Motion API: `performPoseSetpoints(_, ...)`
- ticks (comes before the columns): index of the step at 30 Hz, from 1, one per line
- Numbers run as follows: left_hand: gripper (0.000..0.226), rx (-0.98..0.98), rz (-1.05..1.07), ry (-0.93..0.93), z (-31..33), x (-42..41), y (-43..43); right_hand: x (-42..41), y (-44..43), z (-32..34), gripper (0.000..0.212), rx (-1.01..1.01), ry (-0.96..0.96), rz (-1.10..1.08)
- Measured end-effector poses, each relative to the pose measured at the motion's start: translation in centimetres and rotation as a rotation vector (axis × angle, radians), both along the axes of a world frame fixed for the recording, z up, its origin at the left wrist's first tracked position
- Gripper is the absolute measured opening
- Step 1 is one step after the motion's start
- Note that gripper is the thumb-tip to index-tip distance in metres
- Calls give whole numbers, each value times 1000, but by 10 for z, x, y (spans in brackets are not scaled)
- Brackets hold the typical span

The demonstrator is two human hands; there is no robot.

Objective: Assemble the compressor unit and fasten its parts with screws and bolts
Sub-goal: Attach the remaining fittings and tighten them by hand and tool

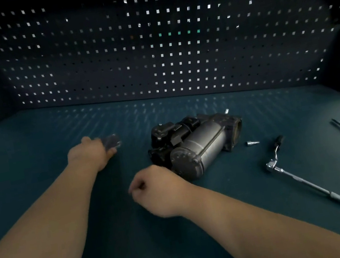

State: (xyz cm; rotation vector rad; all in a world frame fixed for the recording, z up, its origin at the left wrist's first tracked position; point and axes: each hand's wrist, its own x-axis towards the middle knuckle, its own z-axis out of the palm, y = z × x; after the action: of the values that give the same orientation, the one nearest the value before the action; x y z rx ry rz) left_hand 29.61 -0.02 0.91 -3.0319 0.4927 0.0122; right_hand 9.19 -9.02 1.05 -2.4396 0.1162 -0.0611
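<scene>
Gripping one part (111, 141) near one compressor (203, 143)

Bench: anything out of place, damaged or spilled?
Nothing stands out. The compressor lies on its side on the mat; a loose bit and the ratchet lie beside it. The left hand grips a small part, too blurred to identify. No spill or visible damage.

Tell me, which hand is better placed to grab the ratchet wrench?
Right, likely: the right hand is curled, seemingly empty, and nearer the ratchet wrench; the left hand seems to hold a small part.
</scene>
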Motion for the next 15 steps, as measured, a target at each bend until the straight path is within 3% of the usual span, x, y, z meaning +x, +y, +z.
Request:
performPoseSetpoints(3,73,34,43,74,-6,12,-4,-35,-15,-2,24,536,70,-22)
performPoseSetpoints(7,51,-44,-104,-109,-23,6,-5,-52,-27,-9,29,900,70,-75)
performPoseSetpoints(9,36,24,-209,-171,-25,-1,-5,-48,-29,-6,29,1062,61,-86)
performPoseSetpoints(12,29,154,-321,-198,-21,-8,-5,-44,-28,-4,29,1106,46,-83)
performPoseSetpoints(15,40,-27,-259,-218,-16,-9,-6,-48,-31,-11,28,1031,35,-110)
